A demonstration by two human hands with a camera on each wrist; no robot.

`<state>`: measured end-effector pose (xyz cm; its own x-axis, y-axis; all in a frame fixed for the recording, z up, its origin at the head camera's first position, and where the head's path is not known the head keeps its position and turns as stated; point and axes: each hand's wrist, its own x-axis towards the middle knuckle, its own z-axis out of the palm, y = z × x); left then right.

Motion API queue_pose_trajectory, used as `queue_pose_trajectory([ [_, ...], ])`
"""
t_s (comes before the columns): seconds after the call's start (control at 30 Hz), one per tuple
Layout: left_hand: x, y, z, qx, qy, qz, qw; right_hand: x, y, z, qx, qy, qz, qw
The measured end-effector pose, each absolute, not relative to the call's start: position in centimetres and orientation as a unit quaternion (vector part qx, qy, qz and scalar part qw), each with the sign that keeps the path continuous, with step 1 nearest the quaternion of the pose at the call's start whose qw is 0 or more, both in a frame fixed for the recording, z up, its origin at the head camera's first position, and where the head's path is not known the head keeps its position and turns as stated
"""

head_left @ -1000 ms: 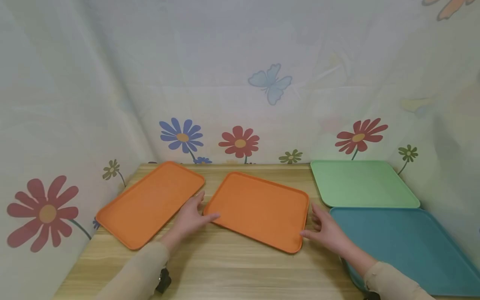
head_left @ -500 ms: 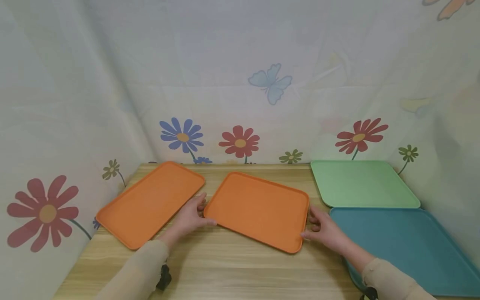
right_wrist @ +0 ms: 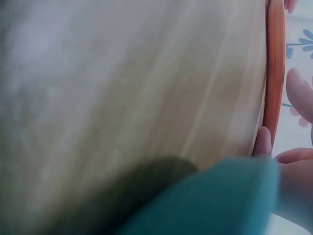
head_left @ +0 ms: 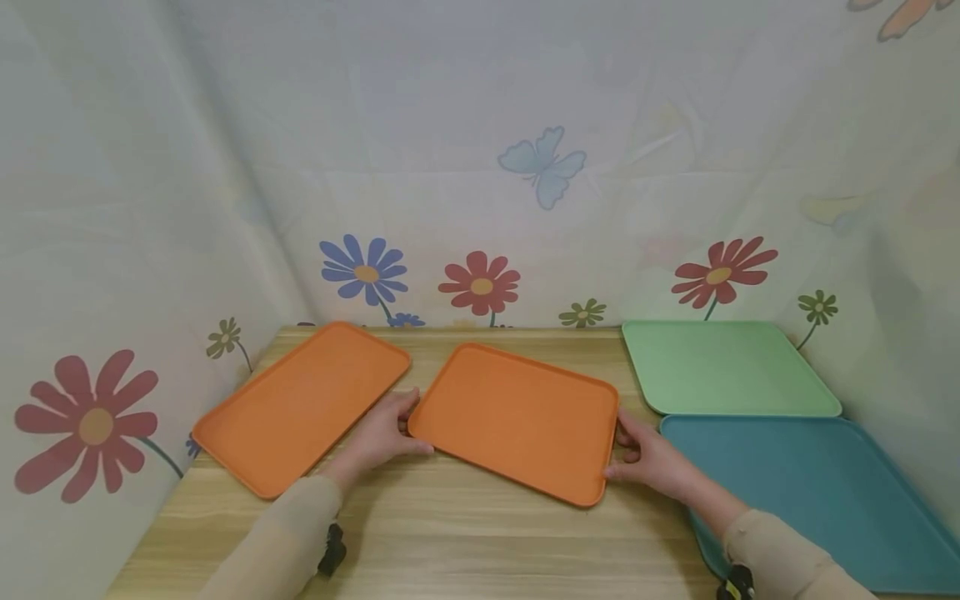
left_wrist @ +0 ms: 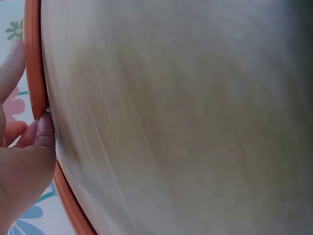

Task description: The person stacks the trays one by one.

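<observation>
An orange rectangular tray lies at a slant on the table, between my two hands. My left hand is at its left corner, the fingers beside the left edge and the thumb along the near edge. In the left wrist view, a fingertip sits low against the tray's rim. My right hand touches the right edge with thumb and fingertips. The right wrist view has a fingertip low beside the rim, with the thumb higher up.
Another orange tray lies aslant at the left. At the right, a light green tray lies behind a larger blue tray, which my right forearm crosses. The wooden table meets a flower-printed cloth behind.
My left thumb has drawn back from over the tray to its near edge. My right fingers have moved in to the right edge. The trays have not visibly moved.
</observation>
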<state>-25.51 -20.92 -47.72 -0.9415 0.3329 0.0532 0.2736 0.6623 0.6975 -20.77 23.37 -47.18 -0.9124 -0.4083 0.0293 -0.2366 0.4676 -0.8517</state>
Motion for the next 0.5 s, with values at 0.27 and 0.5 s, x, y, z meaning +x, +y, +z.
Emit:
queue_pose_trajectory([
  [0.27,-25.73,-20.94,-47.91,0.182,0.917,0.354,0.021,-20.99,23.33,-47.09,-0.222,0.844,-0.482,0.079],
  [0.5,-25.6,-21.12,-48.01,0.178,0.917,0.356,0.014,-21.07,23.26,-47.0,-0.22,0.851,-0.47,0.081],
])
